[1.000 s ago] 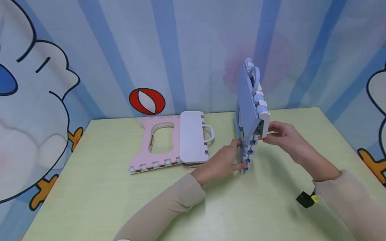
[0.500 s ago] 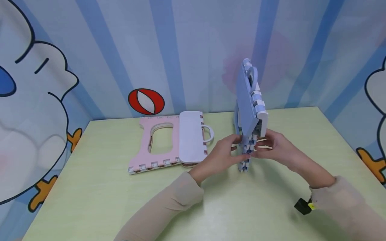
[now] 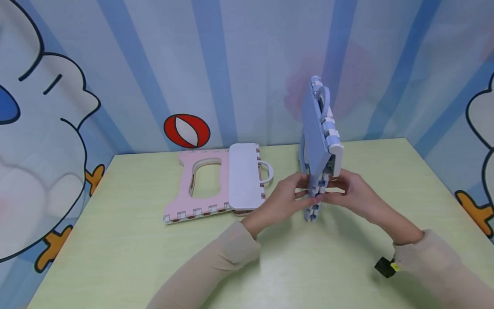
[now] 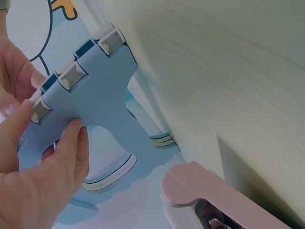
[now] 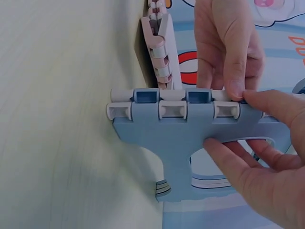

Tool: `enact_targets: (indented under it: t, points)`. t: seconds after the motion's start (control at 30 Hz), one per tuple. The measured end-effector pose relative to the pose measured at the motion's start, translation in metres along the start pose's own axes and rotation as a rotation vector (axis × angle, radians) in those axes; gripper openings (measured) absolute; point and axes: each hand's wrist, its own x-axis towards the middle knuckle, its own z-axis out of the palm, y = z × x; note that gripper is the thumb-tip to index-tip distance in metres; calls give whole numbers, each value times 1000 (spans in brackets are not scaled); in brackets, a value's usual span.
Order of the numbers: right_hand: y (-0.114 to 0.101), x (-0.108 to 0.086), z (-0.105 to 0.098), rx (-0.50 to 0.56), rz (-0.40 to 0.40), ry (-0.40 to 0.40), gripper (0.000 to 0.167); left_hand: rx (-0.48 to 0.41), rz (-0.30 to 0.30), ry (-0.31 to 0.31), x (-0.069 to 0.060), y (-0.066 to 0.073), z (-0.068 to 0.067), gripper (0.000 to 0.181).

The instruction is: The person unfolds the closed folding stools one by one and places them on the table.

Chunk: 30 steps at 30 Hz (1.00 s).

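Observation:
A blue folding stool, folded flat, stands on edge on the table, its hinged edge facing me and its handle loop near the top. Low on this edge, my left hand grips it from the left, thumb on the hinges. My right hand holds it from the right at about the same height. In the left wrist view, fingers of the left hand reach to the cut-out of the blue leg panel. The right wrist view has the right hand pinching the hinged edge, its fingers at the cut-out, thumb close to the left thumb.
A pink folding stool with a white top and a handle loop lies on the table, left of the blue one. A printed curtain hangs behind the table. A small black box is at the right sleeve.
My right hand has moved down and left along the hinged edge, and my left thumb has risen to meet it. The blue stool shifts slightly left; the pink one stays put.

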Motion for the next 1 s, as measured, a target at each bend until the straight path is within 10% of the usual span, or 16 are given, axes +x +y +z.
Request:
enact_targets:
  t: [1.0]
  points:
    - [8,-5,2,-215,-155,90,66,37,15,-88,3,-4,-5,40]
